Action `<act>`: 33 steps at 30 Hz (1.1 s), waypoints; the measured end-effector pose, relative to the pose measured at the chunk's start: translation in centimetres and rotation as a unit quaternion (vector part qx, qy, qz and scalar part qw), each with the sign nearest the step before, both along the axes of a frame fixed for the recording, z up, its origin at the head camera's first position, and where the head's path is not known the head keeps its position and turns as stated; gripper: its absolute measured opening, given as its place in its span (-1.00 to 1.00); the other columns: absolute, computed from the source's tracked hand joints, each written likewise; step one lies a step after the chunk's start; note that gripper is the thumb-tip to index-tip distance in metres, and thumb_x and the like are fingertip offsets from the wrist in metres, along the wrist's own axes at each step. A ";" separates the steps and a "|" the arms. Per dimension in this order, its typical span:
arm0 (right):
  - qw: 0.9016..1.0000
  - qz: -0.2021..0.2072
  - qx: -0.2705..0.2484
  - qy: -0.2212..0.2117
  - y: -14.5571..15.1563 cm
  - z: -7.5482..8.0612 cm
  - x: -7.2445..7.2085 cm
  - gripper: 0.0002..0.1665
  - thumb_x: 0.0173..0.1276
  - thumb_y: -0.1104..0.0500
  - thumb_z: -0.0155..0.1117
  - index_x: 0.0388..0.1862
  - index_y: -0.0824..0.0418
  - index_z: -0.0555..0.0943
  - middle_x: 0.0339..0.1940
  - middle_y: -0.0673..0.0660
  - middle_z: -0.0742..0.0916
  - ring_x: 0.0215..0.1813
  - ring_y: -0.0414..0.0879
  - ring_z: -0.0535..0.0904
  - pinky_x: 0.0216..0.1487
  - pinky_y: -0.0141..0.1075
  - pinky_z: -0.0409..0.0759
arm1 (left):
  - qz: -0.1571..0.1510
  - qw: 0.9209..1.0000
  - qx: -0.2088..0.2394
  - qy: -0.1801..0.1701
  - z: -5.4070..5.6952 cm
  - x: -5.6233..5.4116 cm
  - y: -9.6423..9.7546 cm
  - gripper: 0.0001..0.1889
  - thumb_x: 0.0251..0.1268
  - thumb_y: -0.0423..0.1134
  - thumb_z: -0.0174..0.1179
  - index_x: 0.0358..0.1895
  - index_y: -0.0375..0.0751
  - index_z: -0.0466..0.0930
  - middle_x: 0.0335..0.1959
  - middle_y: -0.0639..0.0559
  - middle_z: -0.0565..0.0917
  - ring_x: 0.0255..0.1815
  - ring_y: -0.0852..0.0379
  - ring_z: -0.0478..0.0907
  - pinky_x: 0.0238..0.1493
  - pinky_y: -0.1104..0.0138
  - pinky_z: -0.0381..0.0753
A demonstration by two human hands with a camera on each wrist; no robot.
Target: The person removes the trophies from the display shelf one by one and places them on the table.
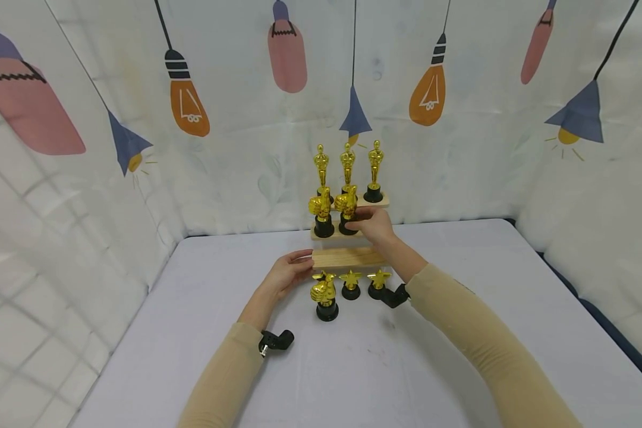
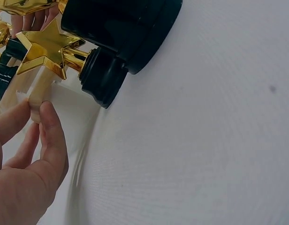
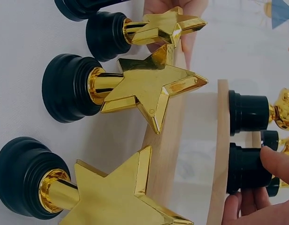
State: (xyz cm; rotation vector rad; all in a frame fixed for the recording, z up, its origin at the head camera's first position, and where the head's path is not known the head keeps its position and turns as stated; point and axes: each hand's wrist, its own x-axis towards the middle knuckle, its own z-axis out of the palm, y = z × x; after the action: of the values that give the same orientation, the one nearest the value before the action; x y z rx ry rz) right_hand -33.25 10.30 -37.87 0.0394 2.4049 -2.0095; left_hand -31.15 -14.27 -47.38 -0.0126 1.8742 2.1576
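My right hand [image 1: 373,226] holds the black base of a gold thumbs-up trophy [image 1: 346,203] on the middle tier of a wooden stand. Another thumbs-up trophy [image 1: 322,214] stands left of it on that tier. At the bare lowest wooden step [image 1: 348,258], my left hand [image 1: 290,272] pinches the left end between thumb and fingers, as the left wrist view also shows. In front of the step stand gold star trophies [image 3: 154,89] on black bases. A third thumbs-up trophy [image 1: 325,295] is on the table before them, partly covering the leftmost star.
Three gold figure trophies [image 1: 375,169] stand on the top tier [image 1: 384,200] at the back. The white-covered table [image 1: 203,285] meets a patterned cloth backdrop [image 1: 235,178]. Black wrist cameras [image 1: 278,340] sit on both forearms.
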 end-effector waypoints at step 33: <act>0.998 0.044 0.032 0.005 1.5 0.9 2.6 -0.31 0.36 0.25 0.48 0.41 0.35 0.44 0.28 0.28 0.59 0.32 0.13 0.49 0.34 -0.07 0.50 | -0.001 1.000 -0.006 -0.001 0.2 0.2 0.0 -0.49 0.49 -0.43 0.21 0.45 -0.38 0.39 0.29 -0.33 0.50 0.10 0.02 0.62 0.13 0.28 0.66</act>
State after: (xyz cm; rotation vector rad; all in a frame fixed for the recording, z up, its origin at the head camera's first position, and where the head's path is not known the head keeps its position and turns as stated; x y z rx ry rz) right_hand -30.61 11.82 -36.99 -0.0745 2.4306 -1.8993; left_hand -30.91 -14.28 -47.14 -0.0161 1.8850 2.1432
